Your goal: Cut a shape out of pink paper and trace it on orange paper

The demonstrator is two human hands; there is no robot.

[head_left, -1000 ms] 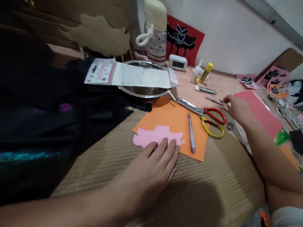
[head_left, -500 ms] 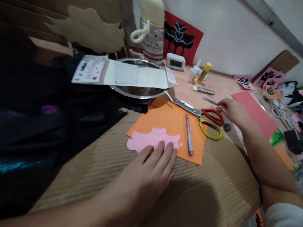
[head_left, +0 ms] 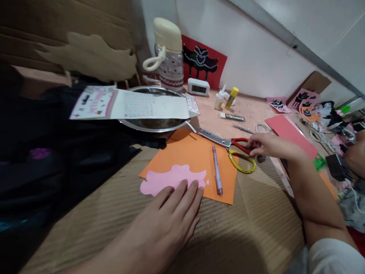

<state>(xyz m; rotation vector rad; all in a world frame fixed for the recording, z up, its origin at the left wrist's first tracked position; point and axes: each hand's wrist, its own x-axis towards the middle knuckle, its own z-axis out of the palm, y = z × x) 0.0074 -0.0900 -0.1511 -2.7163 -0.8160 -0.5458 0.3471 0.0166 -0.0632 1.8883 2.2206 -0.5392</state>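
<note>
My left hand [head_left: 168, 224] lies flat with its fingers spread, the fingertips pressing the lower edge of a pink scalloped paper cutout [head_left: 168, 176]. The cutout rests on an orange sheet [head_left: 194, 150] over corrugated cardboard [head_left: 256, 217]. A pink pen [head_left: 217, 175] lies on the orange sheet to the right of the cutout. My right hand [head_left: 264, 145] has its fingers curled on the red handle of the scissors [head_left: 218, 137], which lie on the table with the yellow handle loop toward me.
A steel bowl [head_left: 154, 125] with a gem sticker sheet [head_left: 142, 106] across it stands behind the orange sheet. Behind are a bottle [head_left: 168, 53], a small clock [head_left: 198, 86] and a glue stick [head_left: 230, 97]. A red sheet [head_left: 288, 131] lies right; another person's hand [head_left: 356, 152] shows at the far right.
My right hand has moved left from the thin metal tool by the red sheet to the scissors' red handle. My left hand stays on the pink cutout. The camera has swung right.
</note>
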